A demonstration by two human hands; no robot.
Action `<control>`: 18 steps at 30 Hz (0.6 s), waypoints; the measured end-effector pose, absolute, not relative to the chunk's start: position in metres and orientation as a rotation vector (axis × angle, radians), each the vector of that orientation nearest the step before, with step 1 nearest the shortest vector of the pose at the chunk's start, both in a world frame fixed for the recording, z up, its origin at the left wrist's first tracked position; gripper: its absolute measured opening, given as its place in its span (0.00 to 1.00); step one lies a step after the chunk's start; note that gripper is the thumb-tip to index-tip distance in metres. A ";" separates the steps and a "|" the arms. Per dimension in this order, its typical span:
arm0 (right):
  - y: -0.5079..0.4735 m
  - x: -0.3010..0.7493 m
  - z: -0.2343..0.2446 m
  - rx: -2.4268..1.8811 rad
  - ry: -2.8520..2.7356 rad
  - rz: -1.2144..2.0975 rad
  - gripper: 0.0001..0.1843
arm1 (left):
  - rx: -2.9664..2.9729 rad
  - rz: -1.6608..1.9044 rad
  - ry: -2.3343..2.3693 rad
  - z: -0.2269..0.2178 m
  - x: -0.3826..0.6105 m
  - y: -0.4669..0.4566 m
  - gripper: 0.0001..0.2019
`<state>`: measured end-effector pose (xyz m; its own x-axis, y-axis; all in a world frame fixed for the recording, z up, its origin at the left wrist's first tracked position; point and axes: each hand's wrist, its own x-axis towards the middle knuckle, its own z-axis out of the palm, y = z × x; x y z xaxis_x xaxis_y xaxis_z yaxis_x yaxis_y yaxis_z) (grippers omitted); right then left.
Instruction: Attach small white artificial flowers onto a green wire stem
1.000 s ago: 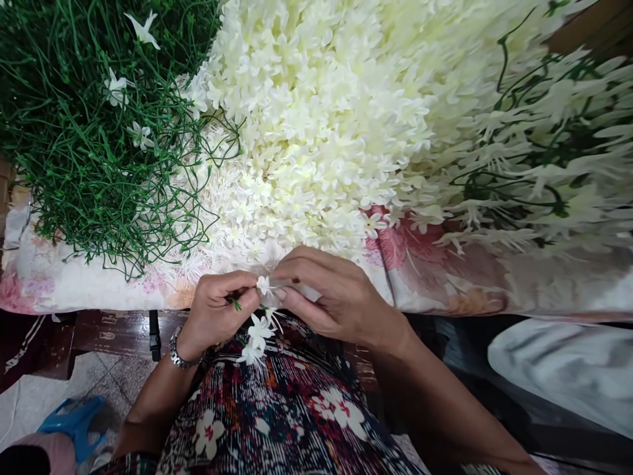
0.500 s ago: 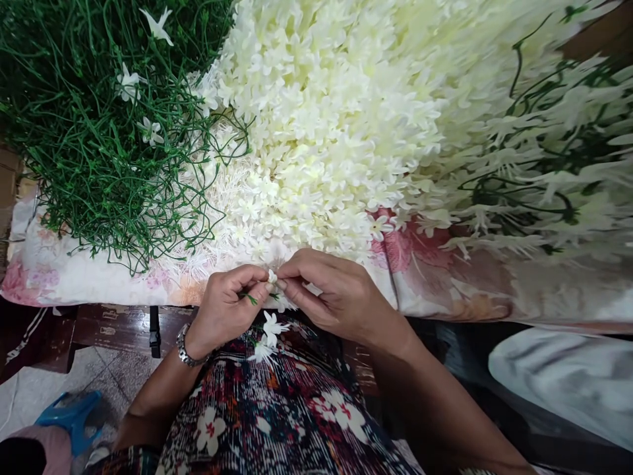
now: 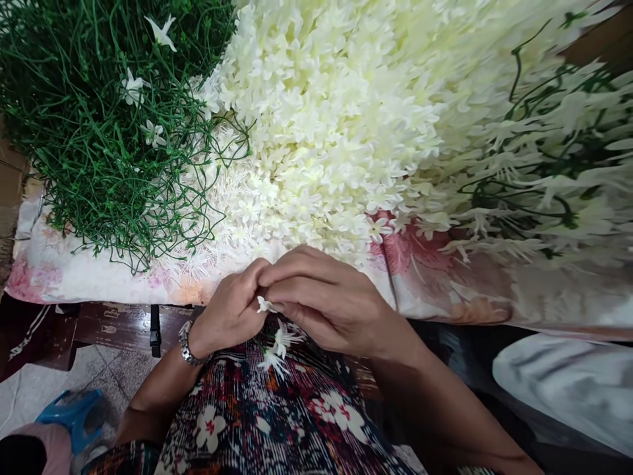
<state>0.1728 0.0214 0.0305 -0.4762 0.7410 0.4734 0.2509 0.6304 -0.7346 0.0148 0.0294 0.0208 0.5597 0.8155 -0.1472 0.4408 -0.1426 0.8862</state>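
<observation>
- Nearest the camera, a lap in a dark patterned dress (image 3: 277, 422) fills the lower middle, with a blue stool (image 3: 69, 415) on the floor at the near left.
- Just above the lap hangs a small flower sprig (image 3: 277, 346), its white blossoms dangling below the two hands.
- The left hand (image 3: 230, 316), with a metal watch (image 3: 186, 346) at the wrist, has its fingers curled shut and pinched at the tips; they seem to hold the sprig's stem, though the stem itself is hidden.
- The right hand (image 3: 329, 300) meets it fingertip to fingertip, fingers bent and closed; a single white blossom (image 3: 264, 305) shows just under the point where the fingertips touch.
- Both hands sit at the near edge of a floral cloth (image 3: 435, 277) spread over the work surface.
- Farther off, a large heap of cream flowers (image 3: 336, 119) covers the middle of the cloth.
- At the far left lies a tangle of green stems (image 3: 84, 132) with a few white blossoms among them.
- At the far right, flowers already on green stems (image 3: 558, 165) spread out.
</observation>
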 end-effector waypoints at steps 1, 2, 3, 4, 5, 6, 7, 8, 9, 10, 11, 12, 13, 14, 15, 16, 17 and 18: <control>0.022 0.172 0.029 -0.785 -2.029 0.762 0.05 | 1.761 0.474 1.037 0.021 0.015 0.029 0.07; 0.021 0.172 0.026 -0.799 -2.013 0.781 0.06 | 1.737 0.500 1.033 0.021 0.016 0.028 0.07; 0.021 0.171 0.024 -0.816 -1.982 0.806 0.06 | 1.711 0.540 1.029 0.020 0.016 0.027 0.07; 0.020 0.171 0.021 -0.833 -1.940 0.829 0.06 | 1.688 0.588 1.025 0.019 0.016 0.025 0.06; 0.019 0.170 0.019 -0.845 -1.892 0.849 0.06 | 1.670 0.637 1.020 0.017 0.015 0.024 0.05; 0.018 0.170 0.017 -0.855 -1.846 0.863 0.05 | 1.660 0.684 1.019 0.015 0.015 0.023 0.05; 0.017 0.169 0.016 -0.863 -1.804 0.869 0.05 | 1.656 0.730 1.018 0.013 0.014 0.022 0.04; 0.016 0.168 0.014 -0.871 -1.767 0.862 0.05 | 1.654 0.774 1.012 0.011 0.014 0.021 0.03; 0.015 0.168 0.014 -0.882 -1.732 0.847 0.05 | 1.652 0.814 0.999 0.009 0.013 0.021 0.01; 0.014 0.167 0.013 -0.901 -1.693 0.833 0.05 | 1.651 0.851 0.983 0.008 0.013 0.021 0.01; 0.013 0.168 0.013 -0.926 -1.651 0.823 0.05 | 1.652 0.881 0.965 0.007 0.013 0.021 0.02; 0.012 0.169 0.013 -0.952 -1.614 0.821 0.05 | 1.654 0.900 0.949 0.007 0.013 0.021 0.02; 0.012 0.170 0.014 -0.976 -1.591 0.823 0.06 | 1.659 0.910 0.933 0.007 0.012 0.021 0.03; 0.012 0.172 0.015 -0.996 -1.594 0.822 0.06 | 1.665 0.918 0.921 0.007 0.012 0.021 0.04; 0.012 0.174 0.016 -1.012 -1.624 0.811 0.06 | 1.670 0.926 0.911 0.007 0.012 0.021 0.04; 0.012 0.176 0.017 -1.022 -1.677 0.786 0.06 | 1.671 0.935 0.904 0.007 0.011 0.021 0.04; 0.012 0.178 0.018 -1.026 -1.737 0.750 0.07 | 1.669 0.945 0.902 0.007 0.011 0.021 0.04; 0.013 0.180 0.019 -1.030 -1.796 0.713 0.07 | 1.663 0.957 0.905 0.007 0.010 0.020 0.05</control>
<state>0.1802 0.0126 0.0193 -0.2304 0.8747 0.4264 0.3442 0.4831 -0.8051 0.0102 0.0204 0.0066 0.4130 0.8938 0.1749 0.1249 -0.2458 0.9612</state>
